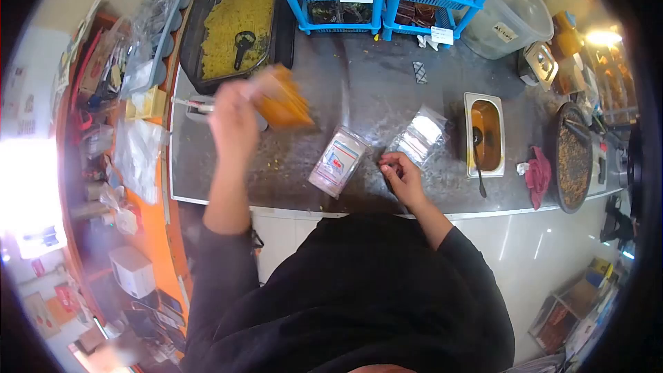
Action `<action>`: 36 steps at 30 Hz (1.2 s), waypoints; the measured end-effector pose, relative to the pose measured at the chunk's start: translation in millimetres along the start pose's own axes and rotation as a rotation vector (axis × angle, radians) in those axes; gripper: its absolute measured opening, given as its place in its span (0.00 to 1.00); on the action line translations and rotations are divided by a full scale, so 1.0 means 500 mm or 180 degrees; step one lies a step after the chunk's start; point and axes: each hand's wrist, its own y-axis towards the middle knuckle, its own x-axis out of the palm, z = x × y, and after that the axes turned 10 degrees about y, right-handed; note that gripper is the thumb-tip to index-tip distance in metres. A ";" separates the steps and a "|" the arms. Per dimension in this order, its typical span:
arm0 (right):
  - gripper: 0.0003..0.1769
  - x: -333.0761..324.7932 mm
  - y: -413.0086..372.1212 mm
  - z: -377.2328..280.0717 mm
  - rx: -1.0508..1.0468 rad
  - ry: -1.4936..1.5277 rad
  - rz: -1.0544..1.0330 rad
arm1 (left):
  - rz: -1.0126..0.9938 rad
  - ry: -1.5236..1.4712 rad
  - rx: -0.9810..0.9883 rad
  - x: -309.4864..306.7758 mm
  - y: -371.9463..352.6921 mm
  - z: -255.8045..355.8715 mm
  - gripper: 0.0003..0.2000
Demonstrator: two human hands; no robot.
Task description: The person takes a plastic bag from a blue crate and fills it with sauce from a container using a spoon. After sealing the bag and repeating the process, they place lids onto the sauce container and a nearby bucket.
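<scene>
My left hand is raised over the left part of the counter, smeared by motion. Its fingers are closed on the top of a small clear plastic bag with orange-yellow contents, which hangs to the right of the hand. My right hand rests low at the counter's front, fingers curled together. It is by the lower edge of some clear plastic bags; whether it pinches anything is too small to tell. Between the hands lies a packet with a printed label.
A black pan of yellow food with a black spoon stands at the back left. Blue racks hold bagged goods behind. To the right are a metal container of orange liquid, a red cloth and a round tray.
</scene>
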 end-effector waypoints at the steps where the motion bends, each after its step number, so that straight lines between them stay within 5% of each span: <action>1: 0.11 0.000 -0.005 0.005 -0.0040 -0.0286 -0.0034 | 0.0245 -0.0357 -0.0243 0.011 0.058 -0.041 0.08; 8: 0.05 0.003 -0.009 0.006 -0.0547 -0.0917 0.0039 | 0.0973 0.0499 -0.0540 0.074 0.440 -0.066 0.14; 12: 0.04 0.004 -0.004 -0.016 -0.0542 -0.1074 0.0050 | 0.0771 0.0471 -0.0321 0.191 0.626 -0.140 0.14; 16: 0.06 -0.002 0.005 -0.019 -0.0692 -0.1290 0.0017 | -0.0280 -0.3224 -0.0771 0.328 0.754 -0.203 0.10; 17: 0.06 -0.002 0.007 -0.025 -0.0687 -0.1341 0.0016 | -0.0471 -0.3369 -0.0833 0.358 0.786 -0.217 0.10; 33: 0.09 -0.005 0.020 -0.024 -0.0608 -0.1536 -0.0121 | -0.0714 -0.1974 -0.0530 0.470 0.770 -0.185 0.10; 36: 0.06 -0.003 0.041 -0.048 0.0114 -0.1304 -0.0319 | -0.0683 -0.1831 -0.0442 0.468 0.761 -0.182 0.10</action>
